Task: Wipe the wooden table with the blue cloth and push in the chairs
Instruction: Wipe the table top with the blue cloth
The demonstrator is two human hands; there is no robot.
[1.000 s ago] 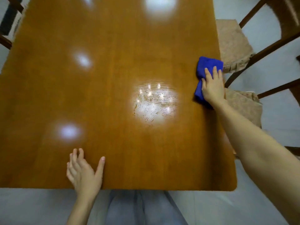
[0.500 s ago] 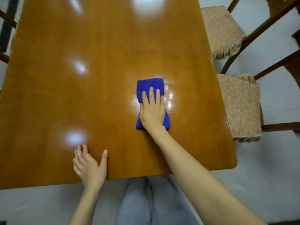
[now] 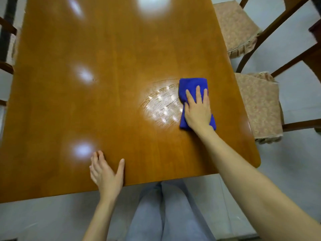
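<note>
Because the folded, deep blue cloth (image 3: 192, 84) is soft and light, it looks likely to bunch or slide under a fingertip pinch, so the best hold is a flat palm spread across its middle, pressing it down onto the glossy orange-brown wooden table (image 3: 112, 66). It lies on the table's right half, near but not at the right edge. The right hand (image 3: 197, 110) rests on top of it, its fingers (image 3: 198, 94) straight, slightly parted and pressed flat on the fabric. A pale smeared damp patch (image 3: 161, 108) glistens on the table just left of the cloth. At the table's near edge the left hand (image 3: 105, 174) lies flat, fingers close together and thumb splayed wide, apparently bracing. By count there is one cloth, one table and two hands. Off the table's right edge stand two dark wooden seats with beige padded cushions, a farther chair (image 3: 234, 26) and a nearer chair (image 3: 258, 105), neither tucked under the table. Dark wooden rails (image 3: 7, 49) show off the table's left edge, though how many chairs they belong to cannot be told.
</note>
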